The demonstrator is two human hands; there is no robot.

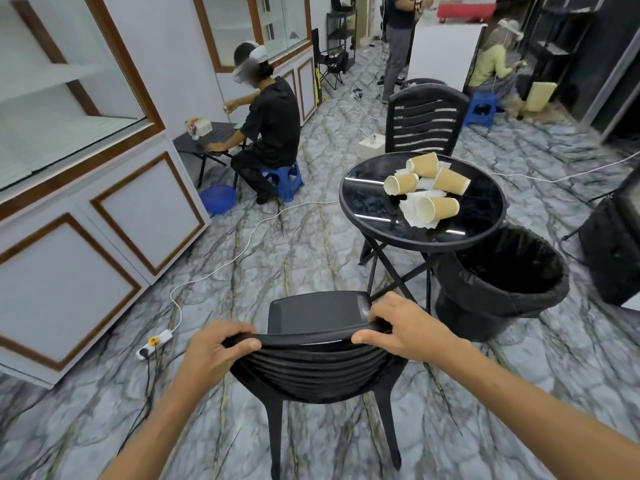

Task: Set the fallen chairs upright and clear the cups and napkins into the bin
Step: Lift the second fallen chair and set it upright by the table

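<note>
A: What do the hands hold, and where is there room?
B: Left hand (216, 348) and right hand (403, 329) each grip the top rail of the near chair (313, 362), upright on open floor (104, 427).

A: Beyond them?
B: Right: lined bin (498, 282). Farther: round table (363, 188) bearing four tipped cups (438, 208) on napkins (410, 211); behind, a second upright chair (424, 121).

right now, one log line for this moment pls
left hand: grips near chair top rail | right hand: grips same rail | far chair: upright | cups, napkins: on table | bin: beside table
</note>
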